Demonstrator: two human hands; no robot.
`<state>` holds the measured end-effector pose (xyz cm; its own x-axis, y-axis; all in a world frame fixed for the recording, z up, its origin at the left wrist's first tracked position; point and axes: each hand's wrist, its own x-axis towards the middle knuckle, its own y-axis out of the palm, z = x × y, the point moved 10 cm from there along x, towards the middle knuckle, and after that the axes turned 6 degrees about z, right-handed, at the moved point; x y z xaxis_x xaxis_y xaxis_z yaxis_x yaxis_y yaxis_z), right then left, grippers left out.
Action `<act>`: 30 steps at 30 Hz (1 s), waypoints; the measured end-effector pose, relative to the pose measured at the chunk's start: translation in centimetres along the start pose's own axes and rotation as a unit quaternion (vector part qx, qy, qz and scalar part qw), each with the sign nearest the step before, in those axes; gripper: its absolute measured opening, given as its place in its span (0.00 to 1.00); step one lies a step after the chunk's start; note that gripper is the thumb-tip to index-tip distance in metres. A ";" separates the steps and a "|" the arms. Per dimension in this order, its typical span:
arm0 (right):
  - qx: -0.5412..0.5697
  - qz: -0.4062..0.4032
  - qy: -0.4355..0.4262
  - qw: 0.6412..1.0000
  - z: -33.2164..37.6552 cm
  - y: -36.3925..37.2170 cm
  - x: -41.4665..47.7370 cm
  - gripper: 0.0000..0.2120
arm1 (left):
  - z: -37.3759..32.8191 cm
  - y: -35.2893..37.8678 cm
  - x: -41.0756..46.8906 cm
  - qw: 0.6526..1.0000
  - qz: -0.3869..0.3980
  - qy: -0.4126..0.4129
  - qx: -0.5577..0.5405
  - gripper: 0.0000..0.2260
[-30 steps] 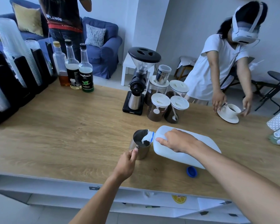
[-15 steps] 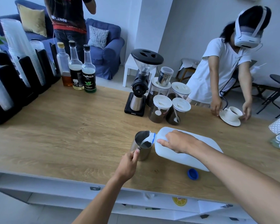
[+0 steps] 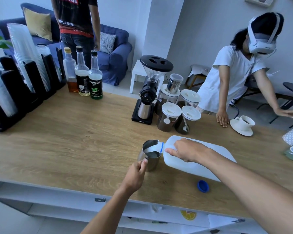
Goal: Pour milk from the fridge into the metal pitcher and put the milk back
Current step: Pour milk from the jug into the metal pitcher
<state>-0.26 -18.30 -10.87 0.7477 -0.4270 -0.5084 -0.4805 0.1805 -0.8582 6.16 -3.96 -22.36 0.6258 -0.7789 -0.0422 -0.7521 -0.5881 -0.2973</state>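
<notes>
A white plastic milk jug (image 3: pixel 198 164) lies tipped on its side over the wooden counter (image 3: pixel 74 141), its mouth resting over the rim of the metal pitcher (image 3: pixel 150 155). Milk shows inside the pitcher. My right hand (image 3: pixel 187 150) grips the jug near its neck. My left hand (image 3: pixel 136 175) holds the pitcher's handle on the near side. The jug's blue cap (image 3: pixel 202 186) lies on the counter below the jug.
Behind the pitcher stand a black coffee grinder (image 3: pixel 150 92) and several lidded jars (image 3: pixel 178 112). Three syrup bottles (image 3: pixel 84 75) and cup stacks (image 3: pixel 24 59) are at the left. A person in a headset leans on the far edge beside a cup and saucer (image 3: pixel 243 124).
The jug stays tipped into the pitcher and more milk shows inside. The person across the counter has let go of the cup and swung one arm out to the right.
</notes>
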 end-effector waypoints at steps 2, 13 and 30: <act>0.000 0.001 -0.001 1.000 0.1 0.0 -0.1 0.27 | 0.0 0.0 0.0 1.000 0.001 -0.001 -0.003 0.20; -0.008 0.003 -0.001 1.000 0.1 -0.2 0.2 0.27 | 0.5 0.1 0.1 1.000 0.000 -0.004 0.008 0.19; -0.017 0.008 0.002 1.000 0.3 -0.5 0.6 0.27 | 0.4 -0.1 0.1 1.000 -0.005 -0.002 -0.001 0.20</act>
<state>0.57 -18.34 -10.76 0.7378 -0.4275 -0.5224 -0.5085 0.1569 -0.8467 6.35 -3.90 -22.71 0.6346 -0.7716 -0.0427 -0.7457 -0.5969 -0.2961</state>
